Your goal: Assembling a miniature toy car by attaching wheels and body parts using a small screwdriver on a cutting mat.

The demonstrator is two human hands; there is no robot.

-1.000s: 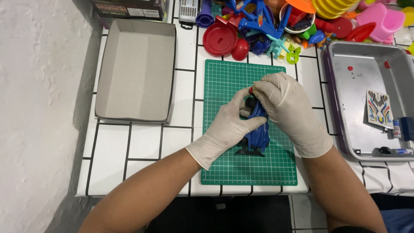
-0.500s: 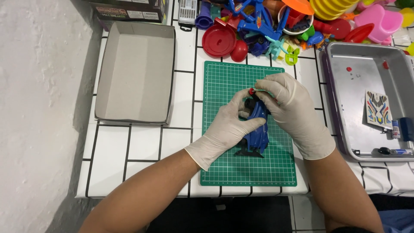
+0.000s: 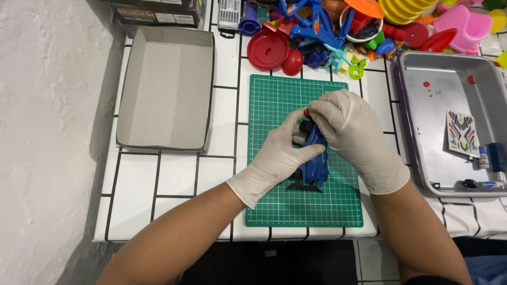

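frame centre | left hand [image 3: 277,158] + right hand [image 3: 351,132] both grip blue toy [image 3: 316,163] | long axis vertical over green mat [image 3: 274,100]

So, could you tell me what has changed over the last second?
Very little. Both gloved hands, the left hand and right hand, keep hold of the blue toy over the green cutting mat, with at most a slight shift of the fingers. The grey box and metal tray stayed put.

Tiled table [image 3: 158,179] bears green mat [image 3: 274,100].
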